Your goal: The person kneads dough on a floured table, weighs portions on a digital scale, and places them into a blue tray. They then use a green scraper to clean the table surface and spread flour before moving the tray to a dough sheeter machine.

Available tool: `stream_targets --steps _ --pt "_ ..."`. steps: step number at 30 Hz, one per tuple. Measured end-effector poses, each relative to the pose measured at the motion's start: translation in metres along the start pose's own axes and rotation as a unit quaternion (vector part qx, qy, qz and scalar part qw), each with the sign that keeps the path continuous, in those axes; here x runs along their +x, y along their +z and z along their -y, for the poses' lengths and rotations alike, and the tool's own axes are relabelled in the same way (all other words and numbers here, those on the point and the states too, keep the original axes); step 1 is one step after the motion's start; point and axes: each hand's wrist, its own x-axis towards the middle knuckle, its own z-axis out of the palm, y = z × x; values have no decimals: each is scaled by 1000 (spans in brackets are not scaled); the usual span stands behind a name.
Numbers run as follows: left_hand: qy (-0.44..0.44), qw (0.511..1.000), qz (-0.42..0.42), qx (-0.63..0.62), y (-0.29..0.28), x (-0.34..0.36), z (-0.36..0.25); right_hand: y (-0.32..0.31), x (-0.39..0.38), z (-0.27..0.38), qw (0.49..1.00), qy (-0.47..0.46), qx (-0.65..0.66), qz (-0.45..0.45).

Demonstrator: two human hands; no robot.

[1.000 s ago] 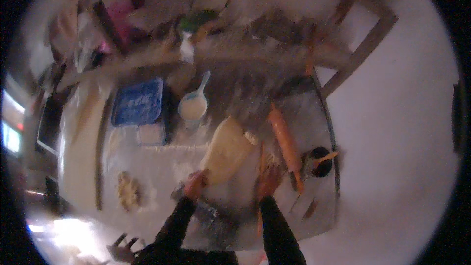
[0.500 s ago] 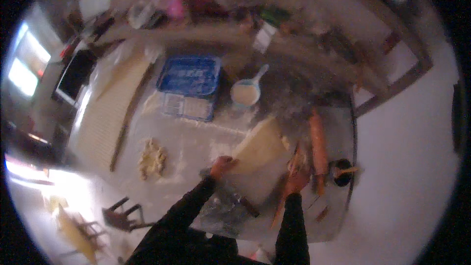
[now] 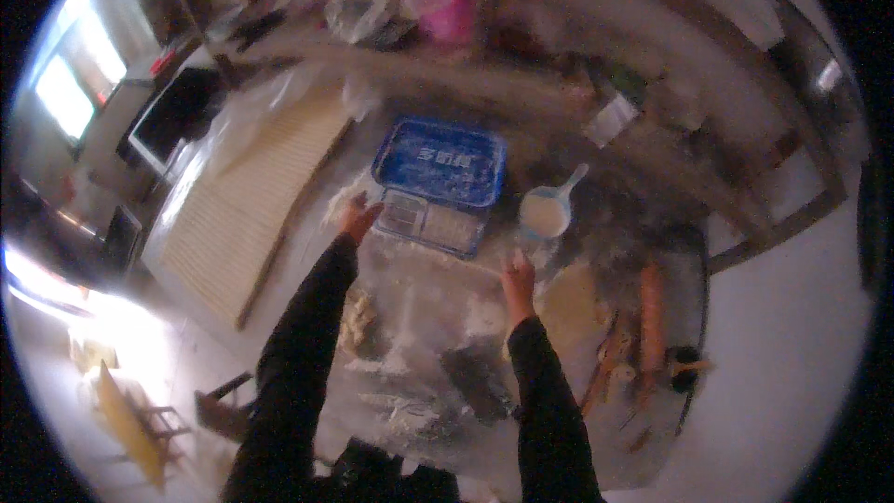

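My left hand is at the left edge of a blue scale with a blue tray on top. Its fingers are spread, with nothing seen in them. My right hand is below the scale's right side, near a pale long-handled scoop of white powder. The right fingers look stretched out and slightly blurred, and seem to hold nothing. A flat sheet of dough lies to the right of this hand. Crumbly dough pieces are beside my left forearm, which partly covers them.
A long ridged pale slab, partly under clear plastic, lies at the left. A thick rolling pin, thinner sticks and a dark cup sit at the right. A wooden shelf with bags runs behind. A dark stool stands lower left.
Both hands have left the dough sheet and the thin rolling pin and moved forward and left, toward the scale. The view has shifted, so the table's contents appear farther right.
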Motion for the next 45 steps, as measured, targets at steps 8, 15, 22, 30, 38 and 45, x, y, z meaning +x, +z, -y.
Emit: stream_targets --steps 8,15,22,30,38,45 --pt "-35 957 173 -229 18 -2 -6 87 53 11 994 37 -50 -87" --pt "-61 948 162 -266 -20 -78 9 57 7 24 983 126 -119 67" --pt "-11 995 93 20 -126 -187 2 90 -152 43 995 -55 -6 -78" --pt "-25 963 103 248 -172 -279 43 224 -159 149 947 -302 -20 112" --pt "74 973 87 201 -148 -254 48 279 -130 145 896 -380 -77 216" --pt "92 985 23 147 -122 -255 71 265 -166 135 914 -342 -35 215"
